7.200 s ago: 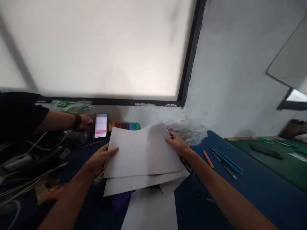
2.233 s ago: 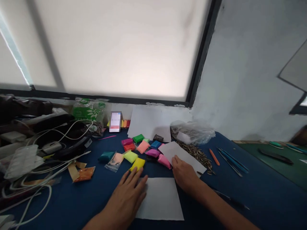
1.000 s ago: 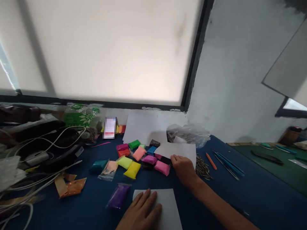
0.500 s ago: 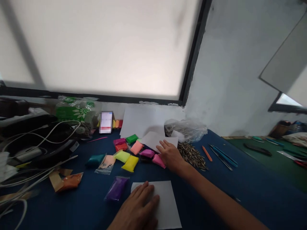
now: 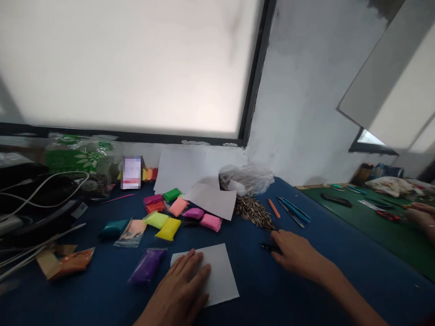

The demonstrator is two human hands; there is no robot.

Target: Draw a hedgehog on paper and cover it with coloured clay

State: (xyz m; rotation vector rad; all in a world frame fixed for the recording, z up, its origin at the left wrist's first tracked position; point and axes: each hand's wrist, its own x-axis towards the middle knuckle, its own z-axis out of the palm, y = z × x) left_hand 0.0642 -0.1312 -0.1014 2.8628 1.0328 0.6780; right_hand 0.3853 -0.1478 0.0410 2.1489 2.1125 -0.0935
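My left hand lies flat with its fingers stretched out on a white sheet of paper, holding it against the blue table. My right hand is to the right of the sheet, with its fingers closed round a slim black pen-like thing. Only the near end of that thing shows; the rest is under the hand. Left of the sheet is a purple clay packet. Just beyond my right hand spreads a pile of small metal pieces.
Several bright clay packets sit mid-table before loose white paper. An orange stick and blue tweezers lie to the right. White cables crowd the left. At far right, another person's hand is over a green table.
My right hand has left the loose paper at the back and come toward me and right, onto the slim black thing. My left hand stays on the sheet. The view has turned right.
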